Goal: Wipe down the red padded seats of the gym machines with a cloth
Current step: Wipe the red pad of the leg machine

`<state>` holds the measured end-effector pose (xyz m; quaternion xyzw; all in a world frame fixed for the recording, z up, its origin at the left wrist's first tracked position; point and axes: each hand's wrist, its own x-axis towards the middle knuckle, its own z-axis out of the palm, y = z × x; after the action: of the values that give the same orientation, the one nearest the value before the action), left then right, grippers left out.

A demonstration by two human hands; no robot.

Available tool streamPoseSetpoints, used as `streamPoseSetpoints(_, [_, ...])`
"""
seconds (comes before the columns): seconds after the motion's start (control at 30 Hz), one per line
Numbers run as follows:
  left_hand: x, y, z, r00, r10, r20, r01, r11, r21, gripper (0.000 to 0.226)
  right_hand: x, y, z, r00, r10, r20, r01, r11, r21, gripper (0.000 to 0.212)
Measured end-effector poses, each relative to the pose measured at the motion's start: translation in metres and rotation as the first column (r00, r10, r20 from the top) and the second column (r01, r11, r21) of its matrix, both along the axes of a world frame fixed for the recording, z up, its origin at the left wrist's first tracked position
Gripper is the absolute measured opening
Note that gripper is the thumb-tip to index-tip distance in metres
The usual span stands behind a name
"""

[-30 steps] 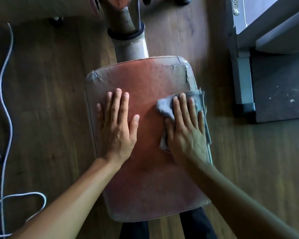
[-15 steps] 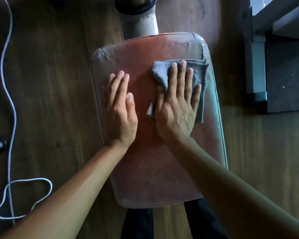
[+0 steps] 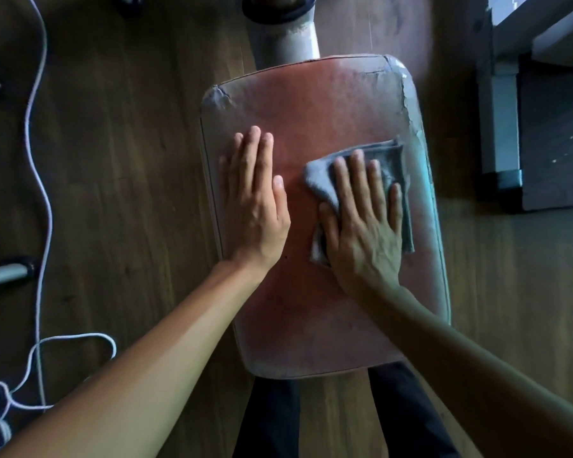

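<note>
White cord (image 3: 43,160) snakes over the wood floor (image 3: 129,160) at 9 o'clock from the seat, grey tube end (image 3: 4,276) beside it at 8; neither is in the way

Left hand (image 3: 255,206): flat on the red padded seat (image 3: 311,319), fingers straight and together, pointing to 12, holding nothing. It sits at 9 o'clock of the seat centre, near the left edge. Reads as a brace

Seat fills mid-frame, long axis 12 to 6, mounted on the machine post (image 3: 285,38) at 12. Cover is torn at the 11 and 1 o'clock corners and peeling down the right edge

Right hand (image 3: 364,226): palm down on the grey cloth (image 3: 392,160), fingers straight and slightly spread, pressing it onto the seat rather than gripping it. Cloth is folded, at 3 o'clock of the seat centre, its far corner close to the right edge

Grey frame (image 3: 497,127) and dark mat (image 3: 556,143) at 2 to 3 o'clock, apart from the seat

Step, my read: mid-wipe on this seat, right half. Can't tell which areas are already covered

Next move calls for flat pressure and a drag toward 6 or across to 9; left hand has to lift or shift to free the strip under it. Go light over the peeling edge at 2 to 3, the cloth could snag the flap
</note>
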<state>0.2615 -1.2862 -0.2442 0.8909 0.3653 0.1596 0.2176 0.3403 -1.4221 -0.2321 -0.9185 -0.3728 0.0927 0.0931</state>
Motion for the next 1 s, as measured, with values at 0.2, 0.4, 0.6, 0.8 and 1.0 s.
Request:
streamPoseSetpoints(0.2, [-0.004, -0.047, 0.012, 0.982, 0.087, -0.168, -0.088, 0.996, -0.002, 0.054, 0.008, -0.108, 0.003, 0.831, 0.556, 0.011, -0.556, 0.831, -0.009, 0.056])
streamPoseSetpoints(0.4, [-0.018, -0.121, 0.015, 0.931, 0.244, -0.272, -0.233, 0.97, 0.073, 0.054, 0.054, -0.076, -0.006, 0.877, 0.477, 0.051, -0.48, 0.872, 0.098, 0.053])
streamPoseSetpoints(0.6, [0.007, -0.165, 0.006, 0.872, 0.429, -0.236, -0.408, 0.903, 0.135, 0.052, 0.078, -0.051, -0.015, 0.861, 0.507, 0.032, -0.506, 0.85, 0.143, 0.054])
streamPoseSetpoints(0.8, [0.026, -0.185, 0.006, 0.851, 0.495, -0.177, -0.48, 0.869, 0.121, 0.055, 0.095, -0.022, -0.013, 0.834, 0.551, 0.0, -0.545, 0.825, 0.148, 0.056])
streamPoseSetpoints(1.0, [0.056, -0.175, -0.003, 0.843, 0.505, -0.183, -0.474, 0.86, 0.19, 0.064, 0.106, 0.001, -0.016, 0.854, 0.514, 0.079, -0.52, 0.837, 0.169, 0.057])
